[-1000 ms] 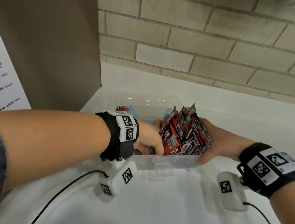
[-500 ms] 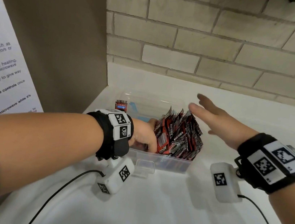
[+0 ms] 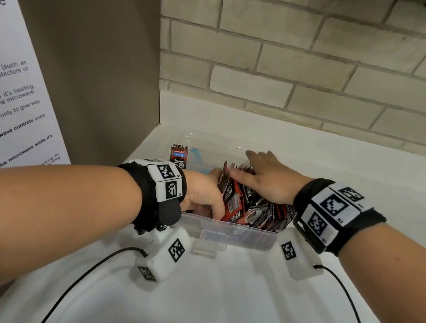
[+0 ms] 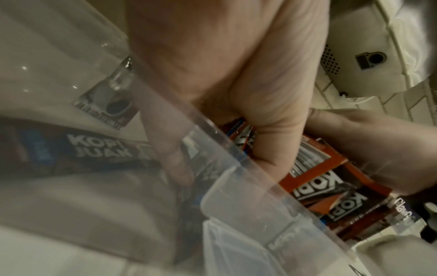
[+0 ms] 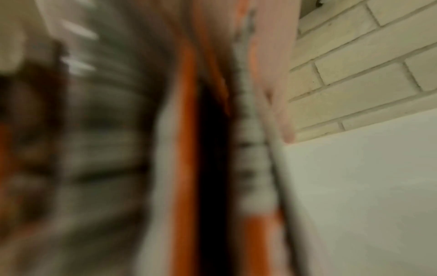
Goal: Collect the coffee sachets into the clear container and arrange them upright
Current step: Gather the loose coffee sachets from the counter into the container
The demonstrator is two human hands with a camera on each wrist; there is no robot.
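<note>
Countertop (image 3: 212,312), white, carries the clear container (image 3: 226,231) near the brick wall (image 3: 315,66). Coffee sachets (image 3: 251,210) stand bunched at the container's right end. Left hand (image 3: 203,195), fingers curled, reaches inside against the bunch's left face. Right hand (image 3: 267,177) lies flat on the sachet tops, fingers extended. Single sachet (image 3: 179,156) stands apart at the left.

Right wrist view blurred, left hand (image 3: 203,195) fingertips hidden behind sachets (image 3: 252,208), poster (image 3: 2,93) cut off
</note>
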